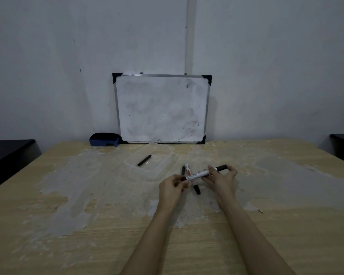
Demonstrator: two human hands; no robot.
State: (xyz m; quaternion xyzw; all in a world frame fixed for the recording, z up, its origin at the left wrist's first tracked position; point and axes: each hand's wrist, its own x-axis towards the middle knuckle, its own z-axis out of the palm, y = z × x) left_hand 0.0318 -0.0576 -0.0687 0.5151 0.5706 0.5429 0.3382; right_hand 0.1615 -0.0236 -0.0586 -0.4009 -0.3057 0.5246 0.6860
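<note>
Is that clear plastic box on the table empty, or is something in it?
Not empty. The clear box holds one black stick, perhaps a pen, lying on its bottom.

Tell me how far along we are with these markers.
Looks done: one black stick already lies in the clear container. In hand: both hands hold one marker, the left hand pinching its left end, the right hand gripping the barrel near its black end. Left: a second marker and a loose black cap lie on the table, outside the container.
</note>
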